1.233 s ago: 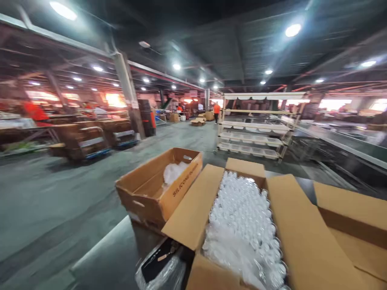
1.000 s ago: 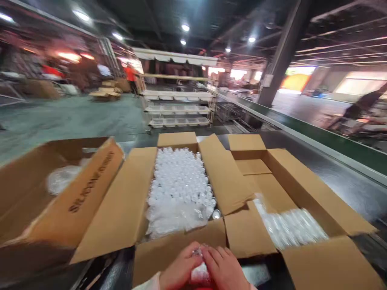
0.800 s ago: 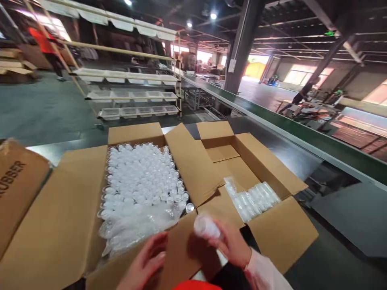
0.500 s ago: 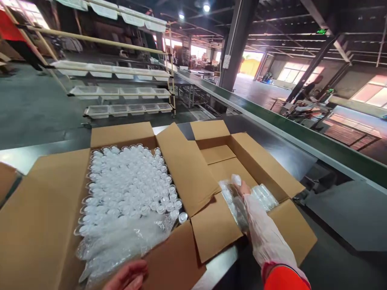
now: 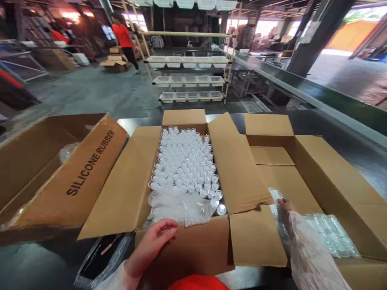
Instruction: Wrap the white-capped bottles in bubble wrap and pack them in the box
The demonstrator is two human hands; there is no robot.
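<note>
My left hand hovers over the front flap of the middle cardboard box, its fingers loosely stretched and nothing visible in them. That box is packed with rows of small clear, round-topped plastic containers. Bubble wrap covers the nearest of them. My right hand reaches into the right cardboard box, fingers closed beside a strip of bubble wrap; what they grip is hidden. Right of that wrist, a bubble-wrapped bundle lies in the same box.
At left stands an open carton marked SILICONE RUBBER with crumpled clear plastic inside. A dark item in a plastic bag lies by the near edge. Behind are a rack of white trays, a conveyor and a person in red.
The view has swung left, bringing the lettered carton into sight. My right hand has lowered onto the bubble wrap, and the whitish piece it held no longer shows. More of my left hand is visible.
</note>
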